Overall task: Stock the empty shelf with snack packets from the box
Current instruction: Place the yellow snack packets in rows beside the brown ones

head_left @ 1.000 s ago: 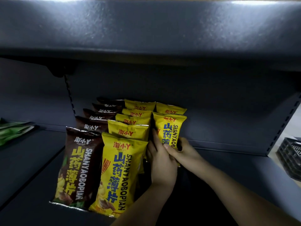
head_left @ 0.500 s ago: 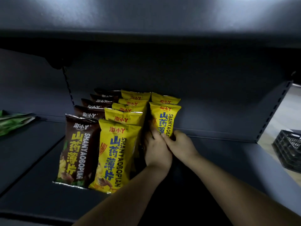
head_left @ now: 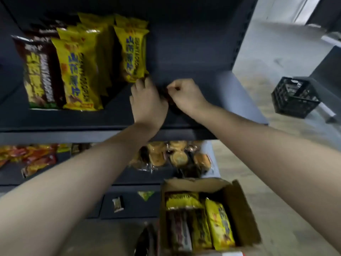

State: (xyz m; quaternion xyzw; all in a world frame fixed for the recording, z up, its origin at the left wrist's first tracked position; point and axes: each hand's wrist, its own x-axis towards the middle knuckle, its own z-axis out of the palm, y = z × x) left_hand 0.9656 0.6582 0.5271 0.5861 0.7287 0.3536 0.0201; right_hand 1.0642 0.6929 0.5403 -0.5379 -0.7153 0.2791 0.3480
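Note:
On the dark shelf [head_left: 212, 97] stand rows of yellow snack packets [head_left: 77, 71] and brown snack packets [head_left: 38, 71]. A shorter row of yellow packets [head_left: 132, 50] stands to their right. My left hand [head_left: 147, 100] rests on the shelf with its fingertips at the bottom edge of that row's front packet. My right hand [head_left: 186, 95] is just to the right, fingers curled, nothing visible in it; the gap between the hands is dark and blurred. The open cardboard box [head_left: 238, 206] below holds several yellow and brown packets.
The shelf below carries wrapped pastries [head_left: 175, 157] and red-orange packets [head_left: 29, 157]. A black plastic crate [head_left: 295, 97] stands on the floor to the right. The upper shelf is bare to the right of my hands.
The view has tipped down, so the lower shelves and the box now show. My right hand has let go of the yellow packet, and both hands have drawn back a little from it.

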